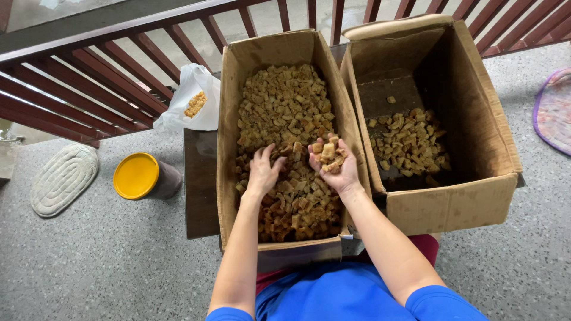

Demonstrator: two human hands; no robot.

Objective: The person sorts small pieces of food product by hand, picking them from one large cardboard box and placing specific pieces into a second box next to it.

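Shared cardboard walls (348, 113) between my two boxes block sideways passage, so I go up and over. Right box (476, 119) has a bare near-left corner. Table's (199, 196) left edge is free; bag (190, 98) crowds its far-left corner.

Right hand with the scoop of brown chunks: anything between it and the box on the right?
Only cardboard. The right hand cups chunks over the full left box. The two boxes' adjoining walls stand between it and the right box; above their rims nothing visible blocks.
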